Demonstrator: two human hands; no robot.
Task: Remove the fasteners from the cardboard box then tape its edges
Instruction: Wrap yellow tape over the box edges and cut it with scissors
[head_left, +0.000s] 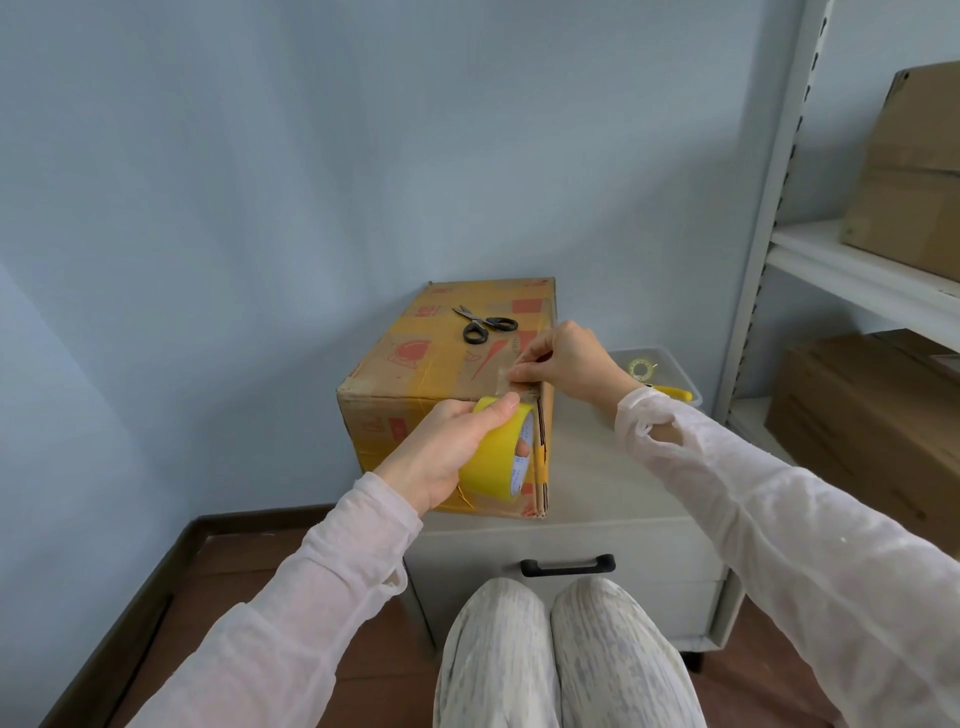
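While the left hand (447, 441) grips the tape roll (501, 457), the right hand (563, 364) pinches its free end onto the cardboard box (415, 384) corner, taping underway; pressing along the edge likely follows.

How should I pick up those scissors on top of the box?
Grab the scissors by the black loop handles, reaching from above on the near side. They lie flat on the cardboard box, handles toward the person, pointed blades facing the wall.

Blue wall (260, 208), perhaps wooden floor (234, 582), shelving (857, 270)
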